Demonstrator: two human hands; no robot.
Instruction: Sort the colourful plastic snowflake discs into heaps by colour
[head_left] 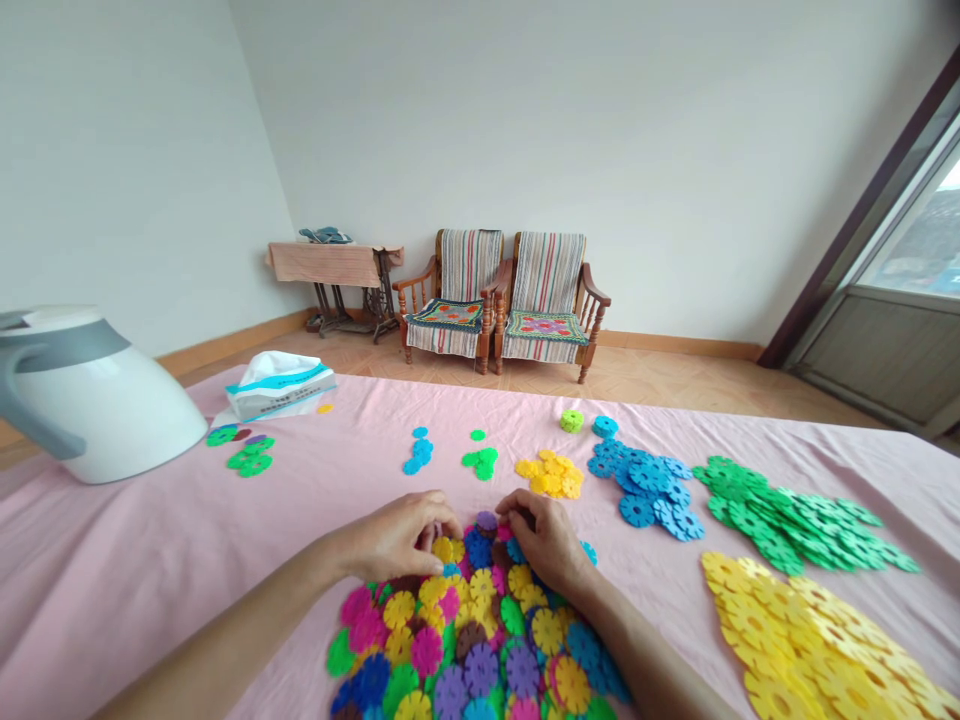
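Both my hands rest at the far edge of a mixed pile of coloured plastic snowflake discs [465,640] on a pink tablecloth [150,560]. My left hand [401,538] has its fingers curled and pinched on discs at the pile's top. My right hand [546,540] curls over discs beside it, fingertips near a purple disc [487,520]. What each hand grips is hidden under the fingers. Sorted heaps lie around: yellow [817,640], green [795,520], blue [649,480], and a small yellow heap [553,472].
A white kettle [90,395] stands at the left, and a tissue pack [279,385] lies behind it. Small groups of green discs [247,450], blue discs [418,452] and green discs [481,460] dot the cloth. Two wooden armchairs [502,300] and a side table [334,265] stand by the far wall.
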